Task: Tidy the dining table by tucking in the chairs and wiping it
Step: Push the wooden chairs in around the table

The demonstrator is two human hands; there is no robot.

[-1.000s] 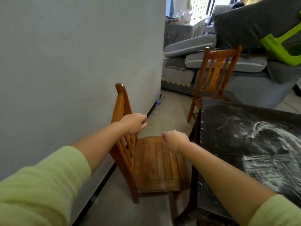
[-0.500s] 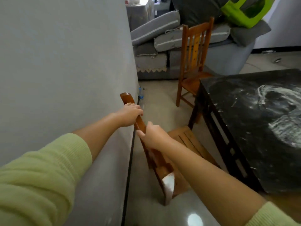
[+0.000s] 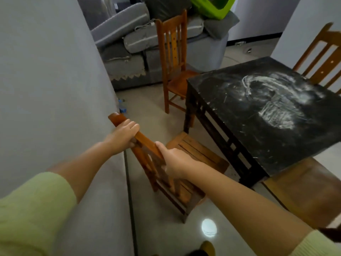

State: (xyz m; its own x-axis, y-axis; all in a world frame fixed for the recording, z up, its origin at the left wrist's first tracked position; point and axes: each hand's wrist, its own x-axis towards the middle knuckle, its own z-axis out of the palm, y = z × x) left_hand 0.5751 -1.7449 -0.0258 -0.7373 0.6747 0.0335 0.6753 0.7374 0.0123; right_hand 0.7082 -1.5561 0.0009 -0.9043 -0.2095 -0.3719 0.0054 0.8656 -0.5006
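- The left hand (image 3: 124,136) grips the top rail of the near chair (image 3: 186,159), fingers curled over the wood toward the rail's far end.
- The right hand (image 3: 172,162) holds the same rail lower down, thumb along the top edge and fingers wrapped round the back slats.
- That chair stands close by the grey wall (image 3: 46,80), its back toward the wall and its slatted seat facing the table (image 3: 221,93). The seat's front edge lies near the table's corner leg but is not under the top.
- The table is dark, and its top carries a wide white smear (image 3: 276,104) of swirled marks near the middle.
- A second chair (image 3: 173,58) stands at the table's far end, its seat partly behind the table corner, its back toward a grey sofa (image 3: 132,58) heaped with cushions.
- A third chair (image 3: 321,58) shows at the table's far right side; only its slatted back is visible.
- A brown seat (image 3: 302,193) pokes out beneath the table's near right edge.
- A green plastic thing (image 3: 212,6) lies on top of the sofa pile.
- Both sleeves are light green, pushed up the forearms.
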